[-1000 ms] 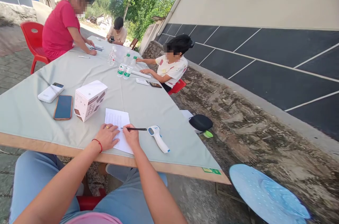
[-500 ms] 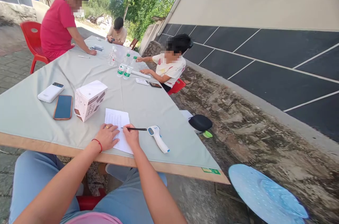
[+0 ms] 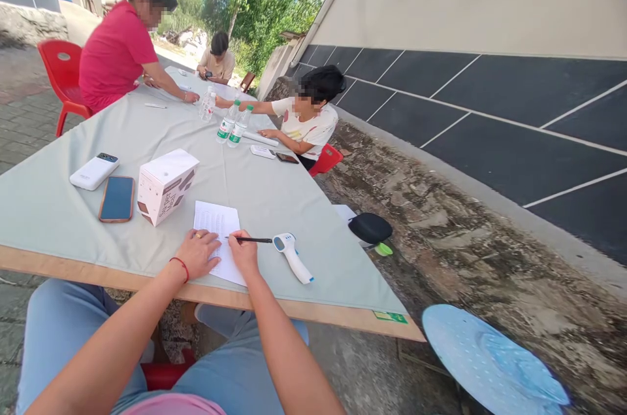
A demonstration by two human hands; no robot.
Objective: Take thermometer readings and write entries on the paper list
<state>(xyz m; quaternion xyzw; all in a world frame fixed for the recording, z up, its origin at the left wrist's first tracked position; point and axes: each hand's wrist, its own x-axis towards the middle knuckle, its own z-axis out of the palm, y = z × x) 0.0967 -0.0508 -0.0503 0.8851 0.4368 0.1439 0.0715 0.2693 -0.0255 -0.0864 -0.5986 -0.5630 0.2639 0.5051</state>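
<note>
A sheet of paper point(image 3: 215, 214) with rows of small print lies near the table's front edge. My left hand point(image 3: 197, 255) rests flat on its left side, fingers spread. In my right hand point(image 3: 244, 255) a black pen point(image 3: 259, 240) is pinched, its tip on or just over the sheet. Just right of that hand lies a white infrared thermometer point(image 3: 292, 257). Beyond my left hand stands a white box point(image 3: 166, 186) with dark brown print. Left of the box are a phone point(image 3: 116, 199) and a white power bank point(image 3: 95, 171).
Water bottles point(image 3: 239, 126) stand mid-table, with another power bank point(image 3: 263, 151) and a dark phone point(image 3: 287, 157) nearby. A person in red point(image 3: 115, 52) leans over the left side; one in a patterned shirt point(image 3: 306, 124) sits right, another at the far end. A blue hat point(image 3: 490, 356) is lower right.
The person in red has leaned further in over the table, and the person on the right has stretched an arm toward the bottles. My hands look nearly still.
</note>
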